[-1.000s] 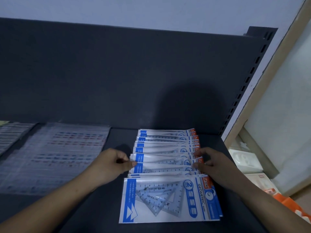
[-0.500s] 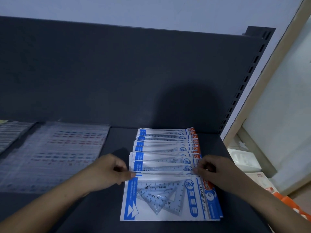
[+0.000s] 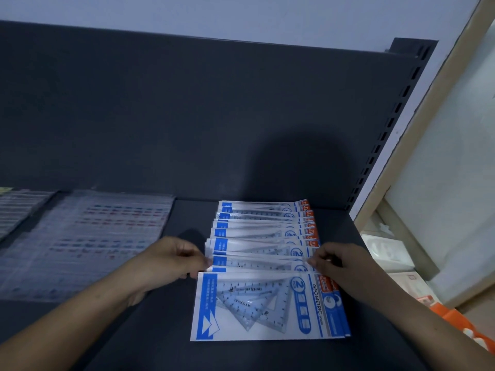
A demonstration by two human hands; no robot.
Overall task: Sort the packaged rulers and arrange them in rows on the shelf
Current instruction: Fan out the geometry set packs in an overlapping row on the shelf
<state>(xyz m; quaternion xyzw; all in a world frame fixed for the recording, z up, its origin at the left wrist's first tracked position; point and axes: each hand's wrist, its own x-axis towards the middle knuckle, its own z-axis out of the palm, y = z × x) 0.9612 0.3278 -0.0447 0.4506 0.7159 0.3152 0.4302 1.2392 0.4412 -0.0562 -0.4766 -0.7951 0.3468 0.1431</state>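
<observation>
The left hand (image 3: pixel 171 259) is curled, its fingertips pinching the left edge of a ruler pack (image 3: pixel 257 262). The right hand (image 3: pixel 340 263) is curled in the same way on the right edge of that pack. The pack is thus held between the two hands, second from the front in the row of packs (image 3: pixel 263 226). Its near edge is covered by the front pack (image 3: pixel 267 309), which lies flat and fully shown nearest the person.

The row is laid on the dark shelf (image 3: pixel 160 330) and reaches back to the rear panel (image 3: pixel 187 116). Each pack is overlapped by the one in front, so only a strip of each is seen. The orange ends are lined up roughly along the right side.

This row is judged to be largely built. The strips are unevenly spaced, which suggests that squaring and evening remain to be done. No loose pack is seen waiting on the shelf.

To the left, clear packets (image 3: pixel 88 242) are laid flat, separated from the row by a bare strip of shelf. Whether they hold rulers cannot be told.
</observation>
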